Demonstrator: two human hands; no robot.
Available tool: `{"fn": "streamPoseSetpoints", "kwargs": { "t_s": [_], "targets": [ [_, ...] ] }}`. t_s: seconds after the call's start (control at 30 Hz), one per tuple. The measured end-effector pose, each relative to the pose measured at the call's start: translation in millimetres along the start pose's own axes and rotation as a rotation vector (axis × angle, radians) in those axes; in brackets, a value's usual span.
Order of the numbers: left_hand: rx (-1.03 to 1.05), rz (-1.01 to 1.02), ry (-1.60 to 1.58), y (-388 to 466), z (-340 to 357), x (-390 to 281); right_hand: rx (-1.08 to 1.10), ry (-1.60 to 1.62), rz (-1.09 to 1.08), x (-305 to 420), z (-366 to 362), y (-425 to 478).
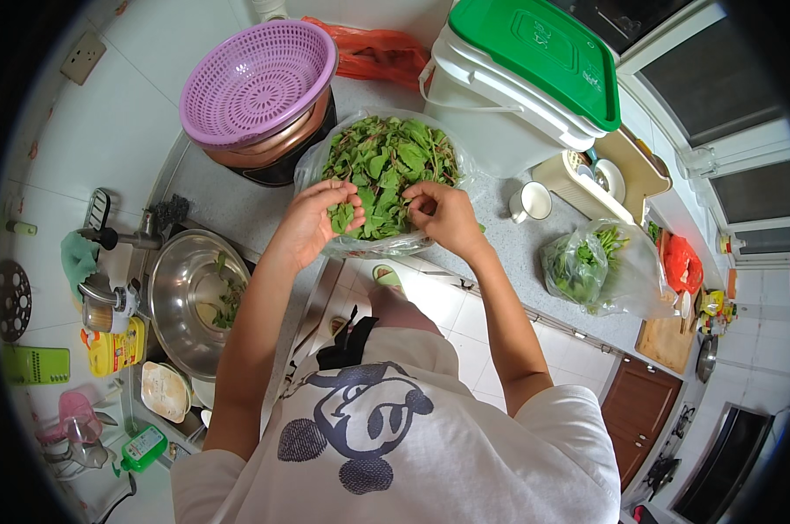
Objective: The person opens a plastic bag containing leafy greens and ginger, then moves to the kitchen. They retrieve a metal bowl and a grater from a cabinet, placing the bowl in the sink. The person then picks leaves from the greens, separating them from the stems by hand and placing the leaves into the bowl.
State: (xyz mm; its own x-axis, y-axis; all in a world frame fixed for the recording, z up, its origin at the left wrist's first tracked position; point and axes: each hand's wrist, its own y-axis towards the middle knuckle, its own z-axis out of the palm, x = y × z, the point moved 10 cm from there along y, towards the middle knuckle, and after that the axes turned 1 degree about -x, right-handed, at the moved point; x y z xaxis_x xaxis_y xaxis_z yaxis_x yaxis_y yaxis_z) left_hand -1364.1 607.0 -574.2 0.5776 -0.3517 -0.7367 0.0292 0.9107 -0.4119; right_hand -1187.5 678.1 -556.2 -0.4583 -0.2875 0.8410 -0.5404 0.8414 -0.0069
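Note:
A heap of leafy greens [395, 154] with reddish stems lies in an opened clear plastic bag [311, 160] on the grey countertop. At the heap's near left edge, my left hand [319, 219] is turned partly palm up, fingers curled round a few green leaves. My right hand [444, 216] is over the near right part of the heap, thumb and fingertips pinched together; whether a stem is between them is too small to tell. Left of my left forearm, a steel basin [188, 295] with some leaves inside sits in the sink.
A purple colander [260, 82] rests on a cooker behind the bag at left. A white bucket with a green lid [532, 52] stands behind at right. Further right are a white mug [531, 202], bagged greens [581, 262] and a wooden cutting board [666, 344].

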Motion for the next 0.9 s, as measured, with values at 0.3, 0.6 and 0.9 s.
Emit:
{"fn": "streamPoseSetpoints", "kwargs": {
  "t_s": [0.3, 0.6, 0.9],
  "targets": [
    [0.075, 0.000, -0.040, -1.4, 11.0, -2.0, 0.057, 0.680, 0.259, -11.6, -9.7, 12.0],
    [0.094, 0.038, -0.047, -0.7, 22.2, -10.1, 0.178, 0.786, 0.203, 16.4, -5.3, 20.1],
    [0.095, 0.068, -0.078, -12.4, 39.4, -15.4, 0.285, 0.591, -0.022, 70.8, 8.7, 26.8]
  ]
}}
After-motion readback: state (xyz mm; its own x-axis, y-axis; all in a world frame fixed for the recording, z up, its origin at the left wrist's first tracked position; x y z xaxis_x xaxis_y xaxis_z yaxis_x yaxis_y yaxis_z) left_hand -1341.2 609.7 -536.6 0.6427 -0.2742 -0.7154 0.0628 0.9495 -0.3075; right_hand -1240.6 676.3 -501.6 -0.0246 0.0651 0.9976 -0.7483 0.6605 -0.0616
